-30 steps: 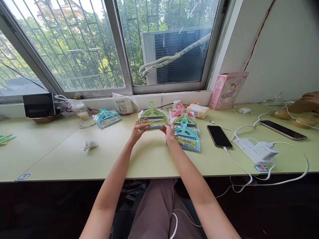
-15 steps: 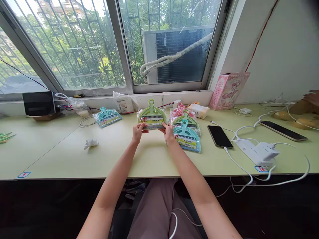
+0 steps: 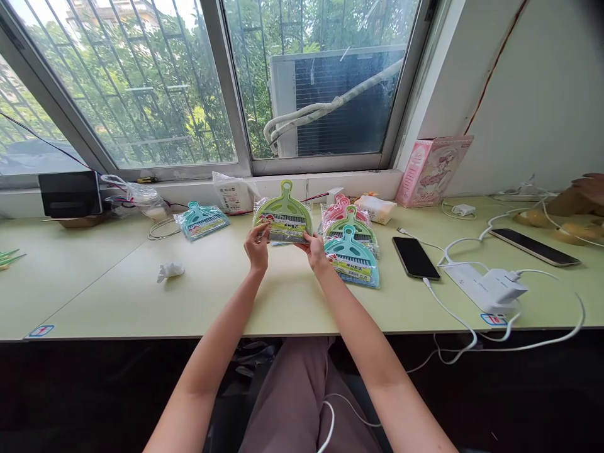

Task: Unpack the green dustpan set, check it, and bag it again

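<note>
A green dustpan-and-brush set in clear plastic is raised slightly above the table, its handle pointing to the window. My left hand pinches its lower left corner. Fingers of my right hand are closed on its lower right corner. Just to the right lie overlapping packed sets: a blue one in front, a green one behind it and a pink one at the back. Another blue set lies to the left. Part of something bluish shows beneath the held set.
Crumpled tissue lies left on the table. On the right are a black phone, a power strip with white cables, and a second phone. A pink box stands by the wall. Another person's hand shows far right.
The green set has risen a little and shifted slightly left in my hands. My left hand has moved left and its grip on the corner has changed.
</note>
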Action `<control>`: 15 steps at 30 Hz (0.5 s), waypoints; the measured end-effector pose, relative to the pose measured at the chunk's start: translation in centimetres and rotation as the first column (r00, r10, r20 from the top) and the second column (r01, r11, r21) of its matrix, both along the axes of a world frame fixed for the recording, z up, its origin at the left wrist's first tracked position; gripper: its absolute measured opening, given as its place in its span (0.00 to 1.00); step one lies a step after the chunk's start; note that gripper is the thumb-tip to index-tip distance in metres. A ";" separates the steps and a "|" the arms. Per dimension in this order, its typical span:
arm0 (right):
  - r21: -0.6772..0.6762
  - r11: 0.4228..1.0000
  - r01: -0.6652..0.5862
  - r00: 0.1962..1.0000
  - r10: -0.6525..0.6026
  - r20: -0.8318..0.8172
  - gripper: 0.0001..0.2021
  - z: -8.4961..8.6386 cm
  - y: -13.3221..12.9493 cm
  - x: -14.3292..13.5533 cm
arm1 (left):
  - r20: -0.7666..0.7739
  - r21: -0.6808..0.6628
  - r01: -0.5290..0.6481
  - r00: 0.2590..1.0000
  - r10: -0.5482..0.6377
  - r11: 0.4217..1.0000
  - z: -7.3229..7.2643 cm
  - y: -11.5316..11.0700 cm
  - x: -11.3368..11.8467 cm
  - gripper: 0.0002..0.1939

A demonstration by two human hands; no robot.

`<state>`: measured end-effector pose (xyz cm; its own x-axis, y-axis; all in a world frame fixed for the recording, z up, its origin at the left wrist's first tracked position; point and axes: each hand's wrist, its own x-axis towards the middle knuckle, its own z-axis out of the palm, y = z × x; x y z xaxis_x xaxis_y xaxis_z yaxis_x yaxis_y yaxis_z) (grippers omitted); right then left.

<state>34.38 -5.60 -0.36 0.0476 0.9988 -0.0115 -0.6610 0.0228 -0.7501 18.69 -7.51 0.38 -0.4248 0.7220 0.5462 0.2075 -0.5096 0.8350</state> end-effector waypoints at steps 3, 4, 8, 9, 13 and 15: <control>-0.050 0.998 0.037 0.999 -0.036 0.011 0.07 0.1 0.0 0.4 | -0.090 -0.014 0.038 0.995 -0.039 0.999 0.3 -0.2 -0.2 0.14; -0.060 0.997 0.044 0.999 -0.043 0.019 0.06 0.1 0.1 0.5 | -0.100 -0.032 0.045 0.994 -0.048 0.998 0.3 -0.3 -0.3 0.15; -0.046 0.998 0.037 0.999 -0.036 0.032 0.07 0.0 0.1 0.5 | -0.099 -0.061 0.039 0.994 -0.045 0.997 0.3 0.0 -0.5 0.17; -0.032 0.999 0.032 0.999 -0.031 0.036 0.07 0.0 0.1 0.4 | -0.091 -0.064 0.033 0.995 -0.038 0.997 0.3 0.1 -0.5 0.17; 0.028 1.000 0.008 0.999 -0.009 0.054 0.06 -0.2 0.0 0.0 | -0.045 -0.090 -0.011 0.999 0.006 0.996 0.0 0.1 -0.4 0.17; 0.038 0.999 -0.002 0.999 0.000 0.054 0.05 -0.3 0.0 -0.1 | -0.032 -0.088 -0.031 0.999 0.028 0.996 0.1 -0.2 -0.1 0.15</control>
